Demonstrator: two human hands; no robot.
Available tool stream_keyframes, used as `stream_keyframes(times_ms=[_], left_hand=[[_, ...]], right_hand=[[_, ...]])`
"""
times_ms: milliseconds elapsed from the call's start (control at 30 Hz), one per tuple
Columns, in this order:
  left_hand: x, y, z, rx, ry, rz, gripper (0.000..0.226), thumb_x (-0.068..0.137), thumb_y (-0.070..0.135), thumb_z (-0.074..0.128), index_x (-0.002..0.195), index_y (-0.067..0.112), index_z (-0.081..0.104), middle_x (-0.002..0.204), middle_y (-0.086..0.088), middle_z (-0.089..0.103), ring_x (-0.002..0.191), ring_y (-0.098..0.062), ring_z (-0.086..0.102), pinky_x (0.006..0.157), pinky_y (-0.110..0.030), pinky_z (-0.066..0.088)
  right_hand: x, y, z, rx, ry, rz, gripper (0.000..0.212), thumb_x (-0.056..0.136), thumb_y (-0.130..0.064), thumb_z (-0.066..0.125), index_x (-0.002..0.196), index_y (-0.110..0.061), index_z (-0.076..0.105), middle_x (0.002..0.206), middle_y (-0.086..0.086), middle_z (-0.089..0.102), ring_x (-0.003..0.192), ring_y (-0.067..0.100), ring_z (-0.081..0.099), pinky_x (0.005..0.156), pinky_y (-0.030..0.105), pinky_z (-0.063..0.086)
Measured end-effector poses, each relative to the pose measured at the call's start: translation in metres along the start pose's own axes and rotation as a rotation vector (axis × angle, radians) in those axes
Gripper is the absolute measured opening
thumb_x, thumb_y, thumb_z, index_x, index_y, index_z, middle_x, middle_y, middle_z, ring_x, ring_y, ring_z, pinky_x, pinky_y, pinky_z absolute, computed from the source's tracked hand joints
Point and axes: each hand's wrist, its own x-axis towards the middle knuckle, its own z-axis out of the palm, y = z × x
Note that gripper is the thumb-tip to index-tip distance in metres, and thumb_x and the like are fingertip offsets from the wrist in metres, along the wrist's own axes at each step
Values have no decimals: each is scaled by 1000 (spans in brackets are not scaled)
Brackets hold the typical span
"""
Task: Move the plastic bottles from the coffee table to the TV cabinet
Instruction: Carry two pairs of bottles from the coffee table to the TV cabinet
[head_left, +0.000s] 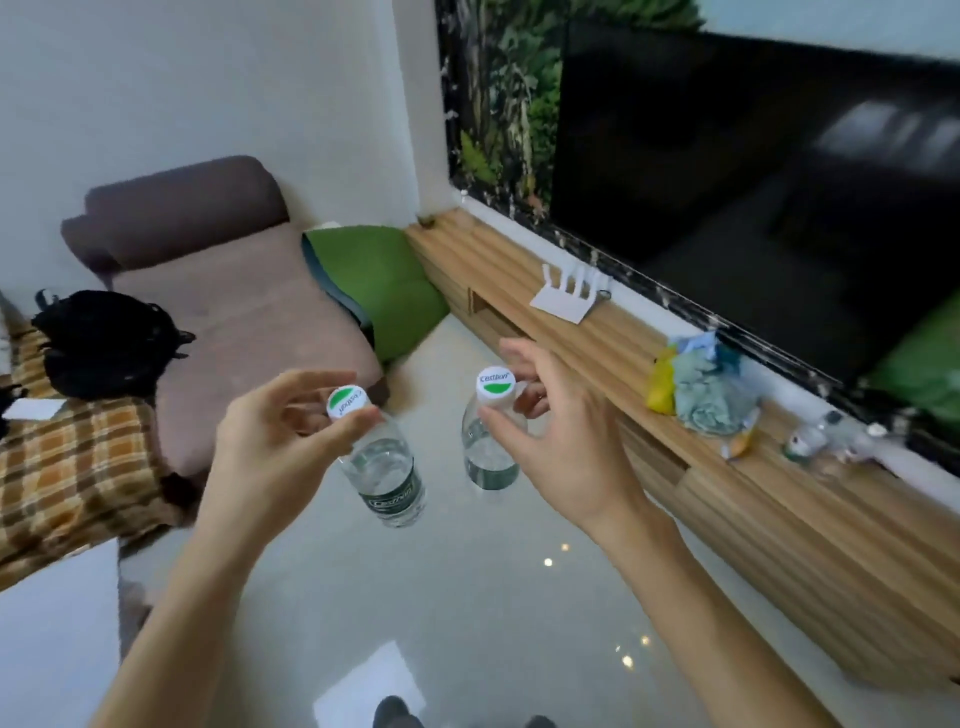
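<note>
head view: two plastic bottles are carried in the air over the glossy floor (467, 597), one per hand, each held by the cap end only. the left hand (260, 441) has its grip pinched around the white-and-green cap of the left bottle (387, 475), thumb and fingertips pressed on the cap rim so the body hangs below, tilted a little. the right hand (550, 431) has its grip pinched on the cap of the right bottle (488, 447), thumb in front and fingers behind, the remaining fingers spread loosely; the bottle hangs near upright. a cap hold is probably used because the bottles look light and a top pinch lets them be lowered straight down.

the tv cabinet (597, 358), a wooden ribbed counter, runs along the right under the dark tv (753, 182). a white router (569, 296), a bundle of coloured cloths (696, 389) and small items already sit on it, so bare wood between router and cloths seems the likely drop spot. the bottles are near the cabinet, not yet over it. the coffee table cannot be identified here. a brown sofa (234, 312) with a green cushion (384, 291) lies to the left.
</note>
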Motion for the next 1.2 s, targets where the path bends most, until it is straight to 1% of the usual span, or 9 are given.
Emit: stream_keyframes(times_ms=[167, 333, 433, 533, 633, 767, 867, 1033, 1200], left_hand=[[17, 58, 102, 12, -171, 123, 25, 75, 25, 85, 98, 27, 77, 82, -9, 77, 76, -34, 75, 76, -46, 60], [30, 109, 198, -24, -371, 215, 23, 76, 24, 85, 97, 28, 75, 87, -3, 77, 66, -20, 75, 69, -37, 58], [40, 140, 259, -37, -479, 271, 22, 75, 22, 85, 94, 29, 75, 87, -4, 77, 67, -21, 76, 71, -33, 58], [46, 166, 326, -55, -577, 332, 21, 76, 20, 85, 90, 32, 74, 87, -7, 77, 69, -26, 76, 69, -31, 58], [52, 187, 398, -62, -655, 390, 20, 74, 24, 86, 88, 34, 75, 88, 0, 75, 71, -23, 76, 65, -26, 57], [66, 217, 496, -58, -755, 411, 21, 74, 28, 86, 92, 30, 76, 88, 9, 76, 73, -22, 75, 73, -45, 62], [70, 237, 564, -55, -811, 429, 19, 74, 30, 86, 83, 39, 72, 87, 19, 75, 75, -18, 74, 74, -47, 61], [63, 259, 662, 20, -853, 491, 28, 76, 28, 84, 101, 21, 74, 92, 10, 74, 77, -5, 69, 62, -13, 49], [54, 267, 748, 120, -910, 567, 26, 77, 26, 82, 101, 19, 74, 102, 3, 74, 71, -13, 69, 73, -38, 59]], right_hand=[[-19, 60, -91, -86, 218, 94, 53, 84, -25, 76, 132, -23, 54, 113, -5, 68, 89, 4, 59, 81, 20, 53], [-35, 108, -169, -149, 415, 212, 49, 84, -21, 75, 129, -24, 56, 114, -8, 67, 86, 2, 54, 82, 20, 49], [-40, 138, -213, -185, 514, 269, 49, 83, -19, 74, 129, -24, 57, 114, -7, 68, 83, 3, 55, 80, 20, 49], [-44, 169, -254, -242, 562, 316, 47, 82, -17, 73, 127, -23, 59, 112, -7, 68, 84, -1, 51, 80, 19, 47], [-43, 206, -295, -302, 574, 373, 47, 82, -20, 71, 127, -24, 59, 116, -8, 67, 88, 4, 52, 84, 26, 48], [-38, 256, -352, -336, 593, 481, 46, 82, -21, 71, 126, -27, 58, 115, -9, 67, 87, 7, 56, 86, 31, 50], [-35, 291, -392, -372, 572, 567, 46, 80, -20, 72, 124, -26, 60, 110, -11, 63, 83, 4, 55, 81, 26, 50], [-38, 347, -449, -412, 596, 720, 32, 75, -20, 73, 106, -25, 69, 98, -11, 53, 74, -4, 54, 72, 16, 47], [-41, 405, -495, -385, 603, 822, 26, 77, -21, 74, 103, -23, 69, 99, -8, 52, 79, 9, 60, 75, 32, 54]])
